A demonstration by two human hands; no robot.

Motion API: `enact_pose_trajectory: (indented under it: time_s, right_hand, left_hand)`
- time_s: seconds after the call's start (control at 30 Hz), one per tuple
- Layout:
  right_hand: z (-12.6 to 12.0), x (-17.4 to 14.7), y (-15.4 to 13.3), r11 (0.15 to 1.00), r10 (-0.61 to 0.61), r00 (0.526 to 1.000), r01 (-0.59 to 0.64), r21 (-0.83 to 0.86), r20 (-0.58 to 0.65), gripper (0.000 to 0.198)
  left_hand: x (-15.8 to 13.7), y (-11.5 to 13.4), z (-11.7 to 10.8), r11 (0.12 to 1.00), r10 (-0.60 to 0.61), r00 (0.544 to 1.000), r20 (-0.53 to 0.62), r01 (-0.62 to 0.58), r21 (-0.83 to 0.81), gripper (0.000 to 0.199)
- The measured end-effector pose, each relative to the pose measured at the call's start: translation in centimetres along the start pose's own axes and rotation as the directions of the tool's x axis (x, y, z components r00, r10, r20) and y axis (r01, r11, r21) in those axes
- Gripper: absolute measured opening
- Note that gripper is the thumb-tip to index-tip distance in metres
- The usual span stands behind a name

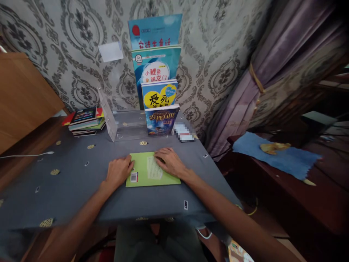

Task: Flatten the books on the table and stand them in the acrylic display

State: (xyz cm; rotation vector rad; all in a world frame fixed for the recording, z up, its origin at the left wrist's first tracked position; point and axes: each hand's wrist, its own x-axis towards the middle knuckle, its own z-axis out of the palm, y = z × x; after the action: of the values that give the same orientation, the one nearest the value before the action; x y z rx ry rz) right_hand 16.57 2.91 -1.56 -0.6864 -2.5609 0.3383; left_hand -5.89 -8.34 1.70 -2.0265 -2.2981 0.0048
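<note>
A light green book point(141, 162) lies flat on the table in front of me, its back cover with barcode and text panel facing up. At its left edge is my left hand point(120, 170), fingers curled and closed on that edge. My right hand point(170, 162) rests over the upper right part of the cover, fingers apart and lightly bent. Beyond the book, a clear stepped stand point(128, 133) holds a dark blue book point(160, 122), a yellow-and-blue book point(158, 96), a teal book point(173, 65) and a taller blue book point(155, 31), all upright.
A stack of books point(85, 122) lies left of the stand. A blurred-out item point(184, 133) lies to its right. The grey tablecloth point(81, 189) covers the table. A white cable point(32, 155) lies at far left. Right are a purple curtain point(237, 83) and a blue cloth point(248, 143).
</note>
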Motion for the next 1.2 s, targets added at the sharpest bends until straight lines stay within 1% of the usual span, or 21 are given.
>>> enact_pose_trajectory:
  time_s: [0.07,0.1,0.17,0.2,0.23,0.27,0.3,0.4,0.57,0.7,0.9,1.07,1.2]
  right_hand:
    - [0.1,-0.1,-0.1,1.0,-0.017,1.0,0.017,-0.004,0.02,0.023]
    - [0.2,-0.1,-0.2,1.0,-0.031,0.999,0.031,-0.001,0.035,0.025]
    - [0.2,-0.2,-0.4,0.998,-0.066,0.995,0.066,0.009,0.075,0.03]
    - [0.3,-0.2,-0.5,0.997,-0.081,0.992,0.079,0.015,0.097,0.033]
    - [0.2,-0.3,-0.6,0.996,-0.09,0.989,0.088,0.022,0.116,0.036]
    - [0.2,-0.3,-0.7,0.995,-0.094,0.987,0.091,0.028,0.132,0.038]
    - [0.1,-0.3,-0.8,0.995,-0.093,0.985,0.089,0.035,0.144,0.04]
    - [0.0,-0.3,-0.8,0.996,-0.085,0.983,0.078,0.051,0.164,0.045]
    - [-0.1,-0.3,-0.6,0.996,-0.086,0.981,0.079,0.05,0.174,0.048]
    - [-0.2,-0.3,-0.6,0.995,-0.092,0.981,0.084,0.056,0.171,0.049]
    - [-0.3,-0.4,-0.5,0.997,-0.056,0.981,0.046,0.058,0.184,0.045]
    - [-0.3,-0.4,-0.4,0.998,-0.035,0.979,0.024,0.057,0.199,0.044]
    - [-0.4,-0.4,-0.5,0.998,-0.028,0.982,0.015,0.066,0.186,0.044]
  left_hand:
    - [0.1,0.5,0.5,0.994,0.105,0.99,-0.099,-0.105,0.009,0.024]
    - [0.3,0.6,1.0,0.982,0.182,0.972,-0.146,-0.186,-0.018,0.023]
    - [0.8,0.8,2.2,0.93,0.325,0.916,-0.236,-0.355,-0.099,0.027]
    - [1.0,0.8,2.9,0.896,0.374,0.886,-0.275,-0.422,-0.137,0.031]
    - [1.2,0.7,3.5,0.867,0.406,0.861,-0.306,-0.468,-0.168,0.034]
    - [1.4,0.7,4.0,0.848,0.422,0.847,-0.324,-0.495,-0.19,0.036]
    - [1.6,0.7,4.4,0.839,0.426,0.842,-0.331,-0.505,-0.204,0.037]
    - [1.7,0.6,4.6,0.842,0.416,0.855,-0.309,-0.491,-0.223,0.039]
    - [1.7,0.6,4.1,0.845,0.423,0.874,-0.241,-0.476,-0.244,0.044]
    - [1.8,0.6,4.1,0.85,0.414,0.884,-0.217,-0.461,-0.255,0.046]
    - [1.5,0.4,3.8,0.864,0.412,0.89,-0.197,-0.45,-0.225,0.045]
    - [0.6,-0.9,3.5,0.911,0.326,0.927,-0.185,-0.361,-0.201,0.043]
    - [-0.5,-2.3,2.9,0.933,0.258,0.951,-0.173,-0.291,-0.211,0.042]
